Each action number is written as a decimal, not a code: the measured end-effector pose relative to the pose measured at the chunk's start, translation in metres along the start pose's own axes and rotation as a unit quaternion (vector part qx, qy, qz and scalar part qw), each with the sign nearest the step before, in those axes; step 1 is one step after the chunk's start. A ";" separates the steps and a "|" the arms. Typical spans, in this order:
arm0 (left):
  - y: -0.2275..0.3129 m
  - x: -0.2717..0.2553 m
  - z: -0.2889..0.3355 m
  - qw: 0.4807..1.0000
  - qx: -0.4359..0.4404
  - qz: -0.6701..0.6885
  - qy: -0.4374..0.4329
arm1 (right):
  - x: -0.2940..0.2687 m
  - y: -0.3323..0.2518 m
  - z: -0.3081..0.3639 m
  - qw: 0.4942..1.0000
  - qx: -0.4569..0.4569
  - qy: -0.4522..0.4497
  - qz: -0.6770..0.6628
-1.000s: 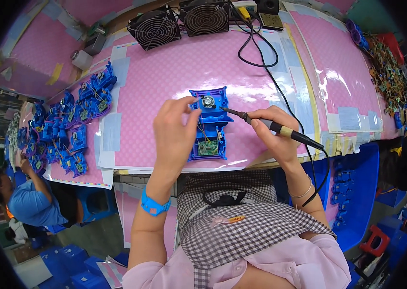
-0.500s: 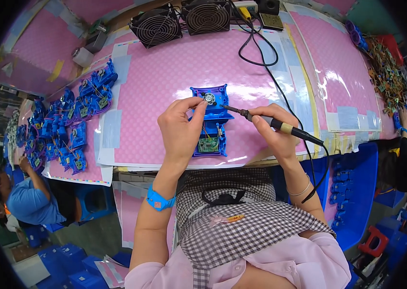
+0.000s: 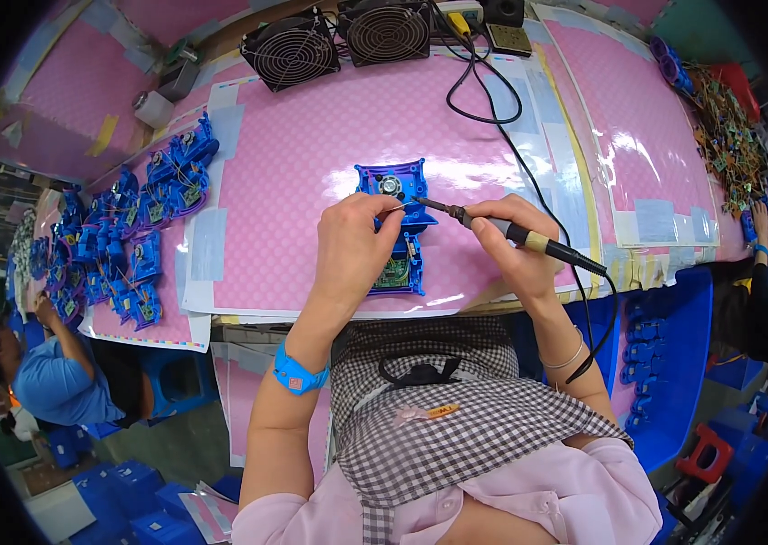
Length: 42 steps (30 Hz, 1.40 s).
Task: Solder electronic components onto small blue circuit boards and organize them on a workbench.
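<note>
My right hand [image 3: 518, 243] is closed around a black soldering iron [image 3: 575, 255]. Its tip points left, at the lower right part of a blue plastic housing [image 3: 414, 170] with a round speaker [image 3: 390, 185] in it. My left hand [image 3: 352, 247] pinches a thin pale wire [image 3: 408, 204], whose far end lies close to the iron's tip; whether they touch I cannot tell. Joined by wires on the near side is a second blue housing half [image 3: 418, 280] with a green circuit board [image 3: 393, 273], partly behind my left hand.
Two fans [image 3: 290, 56] stand at the back. The iron's cable [image 3: 518, 136] loops across the pink-covered table [image 3: 293, 136]. Several blue housings [image 3: 116, 227] lie at left; wired parts [image 3: 729, 136] are heaped far right. Blue bin [image 3: 675, 363] below right. A person [image 3: 66, 377] sits at left.
My left hand has moved down and right from beside the speaker, bringing the wire toward the iron's tip. My right hand with the soldering iron has barely moved.
</note>
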<state>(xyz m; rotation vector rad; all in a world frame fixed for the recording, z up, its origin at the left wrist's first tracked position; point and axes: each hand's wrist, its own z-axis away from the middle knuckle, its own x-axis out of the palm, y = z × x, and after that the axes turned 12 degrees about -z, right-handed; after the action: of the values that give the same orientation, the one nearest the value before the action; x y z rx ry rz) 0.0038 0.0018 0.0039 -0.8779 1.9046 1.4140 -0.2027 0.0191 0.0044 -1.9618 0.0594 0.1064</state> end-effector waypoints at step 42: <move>0.001 0.003 -0.004 1.000 -0.009 -0.019 -0.014 | 0.001 -0.002 0.003 1.000 -0.016 0.008 -0.016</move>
<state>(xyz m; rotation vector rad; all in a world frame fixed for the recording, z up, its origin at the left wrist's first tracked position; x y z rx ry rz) 0.0008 -0.0018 0.0034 -0.8945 1.8482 1.4169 -0.2019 0.0222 0.0051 -1.9956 0.0366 0.0708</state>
